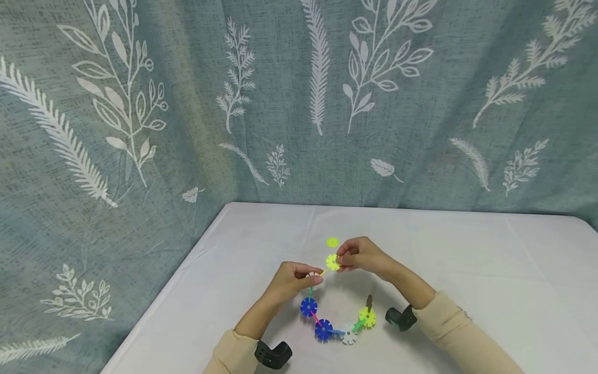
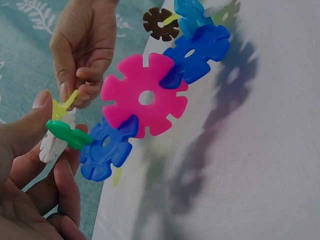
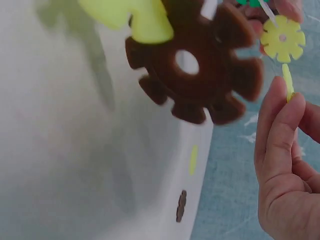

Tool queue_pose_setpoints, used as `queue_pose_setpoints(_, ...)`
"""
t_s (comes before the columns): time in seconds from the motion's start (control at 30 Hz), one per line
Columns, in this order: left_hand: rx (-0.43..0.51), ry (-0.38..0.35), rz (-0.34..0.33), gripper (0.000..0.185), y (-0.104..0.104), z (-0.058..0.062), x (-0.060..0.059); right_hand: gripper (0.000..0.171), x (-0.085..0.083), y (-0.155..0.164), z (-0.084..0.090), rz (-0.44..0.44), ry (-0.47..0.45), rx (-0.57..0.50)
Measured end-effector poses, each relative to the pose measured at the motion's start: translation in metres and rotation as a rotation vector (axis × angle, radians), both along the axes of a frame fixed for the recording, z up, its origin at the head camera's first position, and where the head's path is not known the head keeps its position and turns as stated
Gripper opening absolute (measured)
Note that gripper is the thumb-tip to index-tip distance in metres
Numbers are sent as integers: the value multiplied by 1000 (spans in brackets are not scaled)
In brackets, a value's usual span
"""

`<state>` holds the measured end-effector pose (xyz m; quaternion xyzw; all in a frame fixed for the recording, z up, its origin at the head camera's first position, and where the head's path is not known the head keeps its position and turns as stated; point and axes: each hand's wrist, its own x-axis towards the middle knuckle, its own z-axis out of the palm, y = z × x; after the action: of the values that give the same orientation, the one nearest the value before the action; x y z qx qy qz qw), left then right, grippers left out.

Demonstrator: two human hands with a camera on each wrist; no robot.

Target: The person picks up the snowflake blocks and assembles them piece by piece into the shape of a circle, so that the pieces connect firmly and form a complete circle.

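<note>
A curved chain of slotted plastic discs, with blue discs (image 1: 309,307), a pink disc (image 2: 145,95), white, green and yellow ones, hangs from my left hand (image 1: 295,280). Thumb and fingers of that hand pinch a white disc (image 2: 50,145) near one end, beside a green disc (image 2: 69,134). A yellow disc (image 3: 282,39) sticks out from the white one. My right hand (image 1: 366,256) pinches another yellow disc (image 1: 332,262), its edge right at the chain's yellow disc in the right wrist view. At the chain's other end is a brown disc (image 3: 200,65), joined to a yellow disc.
A loose yellow disc (image 1: 333,242) lies on the white-covered table (image 1: 467,270) beyond my hands. Near it in the right wrist view lies a small brown disc (image 3: 180,206). A blue-green curtain with white leaf patterns (image 1: 299,156) hangs behind the table and to its left.
</note>
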<state>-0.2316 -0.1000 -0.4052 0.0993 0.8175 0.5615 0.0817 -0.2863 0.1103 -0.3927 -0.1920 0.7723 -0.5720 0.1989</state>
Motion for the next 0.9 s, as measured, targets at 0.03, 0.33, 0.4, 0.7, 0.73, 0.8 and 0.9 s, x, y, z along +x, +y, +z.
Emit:
queue_pose_setpoints(0.03, -1, -2, 7, 25, 0, 0, 0, 19, 1, -1, -1, -3, -7, -7)
queue_pose_setpoints(0.33, 2, -9, 18, 25, 2, 1, -2, 26, 7, -4, -1, 16, -26, -54)
queue_pose_setpoints(0.4, 13, -18, 4, 26, 2, 1, -2, 26, 7, -3, 0, -5, -40, -58)
queue_pose_setpoints(0.7, 17, -60, 14, 27, -1, 3, 0, 28, 9, -2, 3, -12, -87, -87)
queue_pose_setpoints(0.73, 21, -59, 12, 27, -1, 4, 0, 28, 10, -4, 3, -15, -87, -86)
queue_pose_setpoints(0.8, 28, -57, 14, 28, -1, 4, 1, 27, 11, -6, 4, -29, -92, -71)
queue_pose_setpoints(0.9, 35, -61, 27, 28, -1, 4, 1, 24, 13, -10, 4, -46, -94, -20)
